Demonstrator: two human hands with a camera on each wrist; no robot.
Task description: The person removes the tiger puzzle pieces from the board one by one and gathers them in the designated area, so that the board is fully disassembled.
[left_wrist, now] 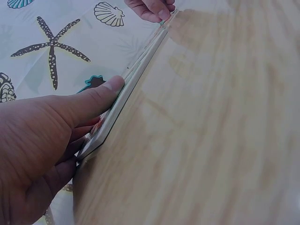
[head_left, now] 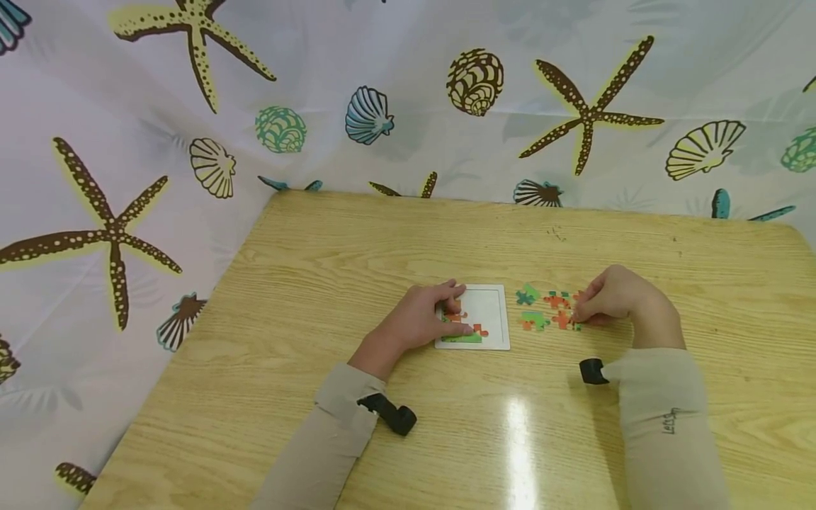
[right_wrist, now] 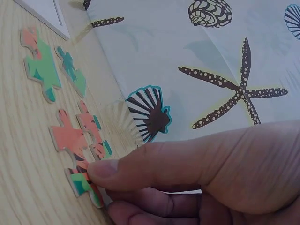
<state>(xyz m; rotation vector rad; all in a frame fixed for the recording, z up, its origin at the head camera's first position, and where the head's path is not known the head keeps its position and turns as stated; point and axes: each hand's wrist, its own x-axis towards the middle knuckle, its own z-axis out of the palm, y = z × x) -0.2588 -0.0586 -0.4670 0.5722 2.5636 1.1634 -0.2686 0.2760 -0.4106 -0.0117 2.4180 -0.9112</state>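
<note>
My left hand [head_left: 411, 320] holds the left side of a white puzzle tray [head_left: 494, 308], its thumb lying over fitted green and orange pieces [head_left: 463, 338] near the lower edge. The left wrist view shows the tray's edge [left_wrist: 129, 99] low and side-on, with fingers curled by its corner. Right of the tray, my right hand [head_left: 618, 297] pinches a jigsaw piece [right_wrist: 80, 182] with green, orange and black on it, at the end of the loose group. Beside it lie an orange piece [right_wrist: 68, 133], a green-and-orange piece [right_wrist: 43, 70] and a green piece [right_wrist: 72, 70].
The light wood table [head_left: 357, 248] reaches back to a white curtain [head_left: 421, 42] printed with starfish and shells. Each sleeve carries a black wrist mount, one at the left wrist [head_left: 392, 416] and one at the right [head_left: 593, 371]. Light glares off the table's front.
</note>
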